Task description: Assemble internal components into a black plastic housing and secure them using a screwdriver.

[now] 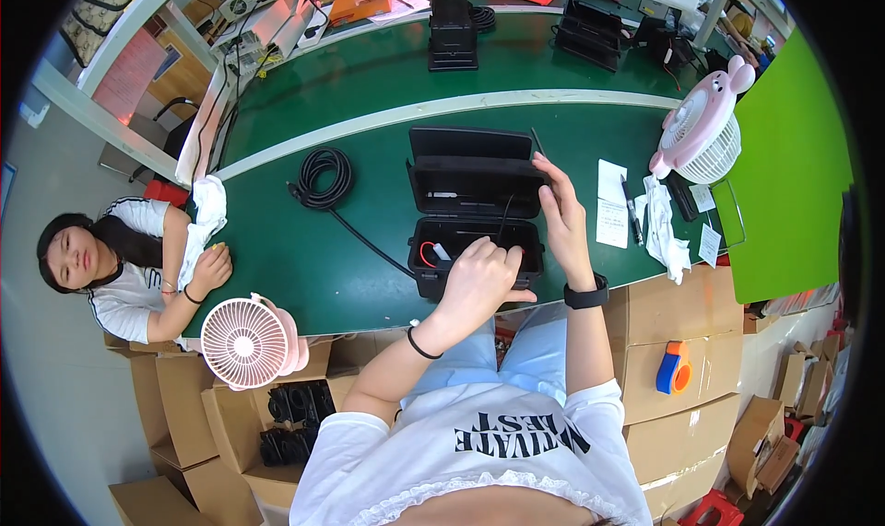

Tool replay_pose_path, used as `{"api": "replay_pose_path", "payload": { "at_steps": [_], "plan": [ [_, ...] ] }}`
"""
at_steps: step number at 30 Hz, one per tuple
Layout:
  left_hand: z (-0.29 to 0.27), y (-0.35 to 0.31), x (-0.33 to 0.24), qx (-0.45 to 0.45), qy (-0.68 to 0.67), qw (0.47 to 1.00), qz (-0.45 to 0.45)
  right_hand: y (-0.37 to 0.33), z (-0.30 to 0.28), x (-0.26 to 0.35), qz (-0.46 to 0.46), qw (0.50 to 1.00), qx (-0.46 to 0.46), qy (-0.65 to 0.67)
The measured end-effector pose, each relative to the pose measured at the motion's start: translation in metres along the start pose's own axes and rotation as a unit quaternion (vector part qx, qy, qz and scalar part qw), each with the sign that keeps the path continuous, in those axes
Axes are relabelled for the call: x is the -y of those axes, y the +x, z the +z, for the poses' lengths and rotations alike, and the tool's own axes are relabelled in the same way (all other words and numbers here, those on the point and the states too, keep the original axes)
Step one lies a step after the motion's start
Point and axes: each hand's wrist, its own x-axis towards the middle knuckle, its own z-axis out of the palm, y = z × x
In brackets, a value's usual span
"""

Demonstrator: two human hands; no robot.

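A black plastic box [426, 275] stands at the table's near edge, its lid [470, 145] tipped back. Inside it a red wire [425, 253] and a small white connector [442, 251] show. My left hand [479, 277] is over the front of the box with its fingers curled down; what they grip is hidden. A thin black wire [506, 216] rises just beyond those fingers. My right hand [565, 220] is at the right side of the lid, fingers stretched out, close to a thin dark rod [537, 141]. A black cable [326, 177] lies coiled at left and runs to the box.
Pink fans [244, 340] [701, 125] stand at the left front and right. Paper slips [611, 203], a pen [633, 214] and white cloth [662, 226] lie at right. Another person's hand [212, 270] rests on the left edge. More black boxes [454, 33] stand beyond the white divider [387, 113].
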Motion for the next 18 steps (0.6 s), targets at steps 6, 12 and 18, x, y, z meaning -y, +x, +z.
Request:
{"api": "replay_pose_path", "payload": {
  "at_steps": [6,12,18],
  "plan": [
    [-0.001,0.001,-0.002,0.007,-0.023,0.999,-0.022,-0.023,0.000,0.011,-0.010,0.998,0.004,0.054],
    [0.015,-0.032,-0.002,-0.262,-0.037,0.956,0.131,-0.060,0.010,-0.008,-0.075,0.995,-0.038,0.048],
    [0.021,-0.066,0.018,-0.401,-0.046,0.908,-0.110,-0.080,0.017,-0.033,-0.098,0.992,-0.011,-0.081]
  ]
}}
